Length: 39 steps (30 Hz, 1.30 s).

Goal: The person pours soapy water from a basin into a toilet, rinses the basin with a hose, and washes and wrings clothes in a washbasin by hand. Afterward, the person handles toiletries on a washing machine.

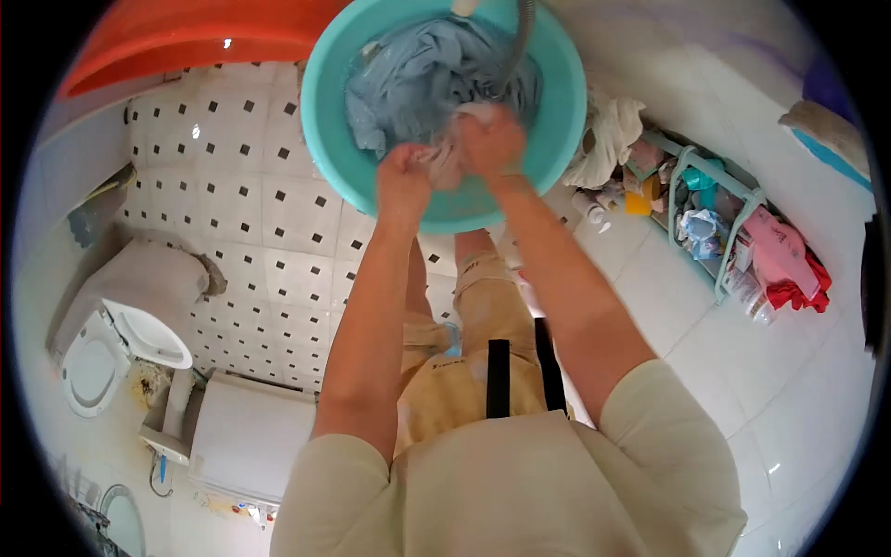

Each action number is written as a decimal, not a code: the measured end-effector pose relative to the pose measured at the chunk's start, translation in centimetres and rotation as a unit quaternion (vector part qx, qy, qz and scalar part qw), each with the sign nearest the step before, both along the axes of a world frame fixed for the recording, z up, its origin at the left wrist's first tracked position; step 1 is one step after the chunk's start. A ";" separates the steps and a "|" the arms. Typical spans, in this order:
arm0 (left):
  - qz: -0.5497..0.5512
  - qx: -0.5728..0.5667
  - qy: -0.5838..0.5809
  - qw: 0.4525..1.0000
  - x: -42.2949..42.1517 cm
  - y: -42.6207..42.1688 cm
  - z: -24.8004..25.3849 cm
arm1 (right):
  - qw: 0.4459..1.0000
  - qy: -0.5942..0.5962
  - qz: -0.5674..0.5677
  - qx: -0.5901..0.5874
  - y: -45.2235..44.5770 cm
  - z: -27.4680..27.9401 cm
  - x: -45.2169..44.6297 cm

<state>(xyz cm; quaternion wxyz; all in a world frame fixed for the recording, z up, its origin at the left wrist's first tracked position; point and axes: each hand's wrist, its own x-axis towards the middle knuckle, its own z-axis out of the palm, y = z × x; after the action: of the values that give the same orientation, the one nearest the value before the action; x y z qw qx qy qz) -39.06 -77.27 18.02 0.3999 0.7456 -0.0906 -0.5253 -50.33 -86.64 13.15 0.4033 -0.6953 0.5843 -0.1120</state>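
A turquoise basin [327, 148] holds water and a soaked grey-blue garment [427, 74]. Over the near side of the basin, a light pinkish cloth [441, 165] is bunched between my hands. My left hand [404, 174] is closed around one end of it. My right hand [492, 144], blurred by motion, grips the other end close by. A grey hose [522, 46] comes down into the basin from the top edge, beside my right hand. The cloth's full shape is hidden by my fingers.
An orange-red tub [204, 37] stands at upper left. On the right, a turquoise rack [682, 172] holds bottles and cloths, with a pale cloth [608, 139] hanging near it. A toilet [102, 362] and a white cabinet [251, 432] are at lower left.
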 end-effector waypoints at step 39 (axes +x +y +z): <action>0.305 -0.137 0.573 0.748 -1.3 2.1 6.1 | 0.937 -0.137 0.272 0.172 2.4 22.2 -3.0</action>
<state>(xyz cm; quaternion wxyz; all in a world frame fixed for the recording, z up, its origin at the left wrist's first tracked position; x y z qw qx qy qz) -40.37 -75.21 24.10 0.6138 0.2290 0.3171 -0.6858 -53.38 -84.29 35.31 0.6076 -0.7258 0.3224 0.0102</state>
